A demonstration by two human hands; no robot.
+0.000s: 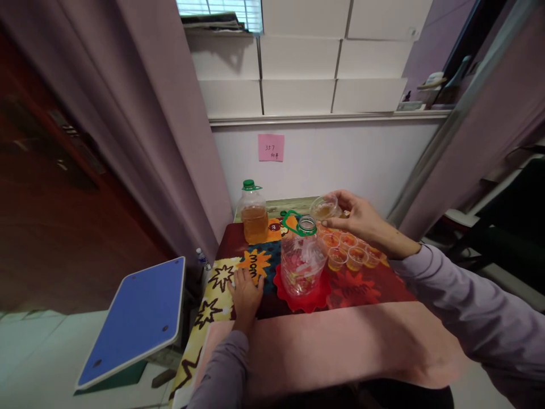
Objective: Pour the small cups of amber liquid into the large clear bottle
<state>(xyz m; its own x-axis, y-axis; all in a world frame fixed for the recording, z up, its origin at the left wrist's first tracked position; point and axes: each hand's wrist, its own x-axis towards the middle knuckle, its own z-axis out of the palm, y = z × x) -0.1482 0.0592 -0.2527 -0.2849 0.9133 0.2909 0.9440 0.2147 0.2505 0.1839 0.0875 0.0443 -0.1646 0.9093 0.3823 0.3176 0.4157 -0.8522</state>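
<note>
My right hand (351, 218) grips a clear plastic cup (324, 209) with some amber liquid in it, raised behind an uncapped clear plastic jug (303, 258). That jug has a green collar and handle, and it stands upright on a red scalloped tray (283, 295). On the patterned tablecloth to its left rests my left hand (247, 292), fingers spread, touching neither jug nor cup. Several clear cups (347, 250) with amber liquid sit close together at the right. A second jug (255, 221), green-capped and partly filled with amber liquid, stands at the back left.
A pink cloth (340, 346) covers the table's near edge. Beyond the table is a white wall with a pink note (271, 147). A blue-topped stool or small table (138, 318) stands at the left, and a small bottle (203, 258) is beside the table.
</note>
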